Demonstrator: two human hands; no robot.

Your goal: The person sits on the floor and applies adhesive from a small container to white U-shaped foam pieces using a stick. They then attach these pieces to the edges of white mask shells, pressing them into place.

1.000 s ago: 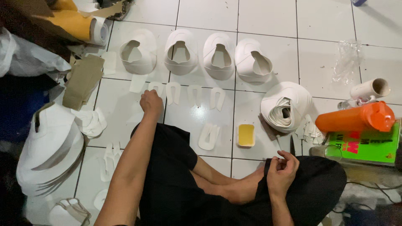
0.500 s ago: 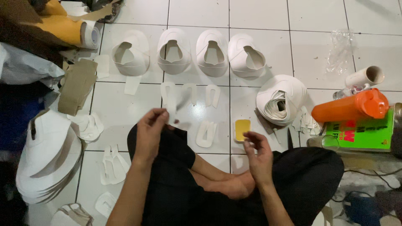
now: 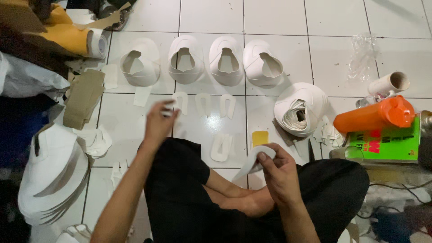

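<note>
- White cut piece: thin, curved strip of sheet material, pinched between thumb and fingers of the right hand, held above the lap near the floor's lower middle. Judged light, flexible and soft-edged; likely to bend if gripped mid-span, so best taken at one end, as here.
- Left hand: raised over the floor, blurred; fingers curled, whether closed on a small white piece cannot be told.
- Small white U-shaped pieces: row of flat cutouts lying on the tiles just beyond the left hand; one more nearer the knee.
- Yellow square pad: flat on the tile, just beyond the right hand.
- Four white shoe uppers: side by side in a row, farther out.
- Nested stack of white uppers: right of centre.
- Orange bottle: lying on its side at the right edge, atop a green printed box.
- Cardboard tube: behind the bottle.
- Large pile of white sheets: left edge.
</note>
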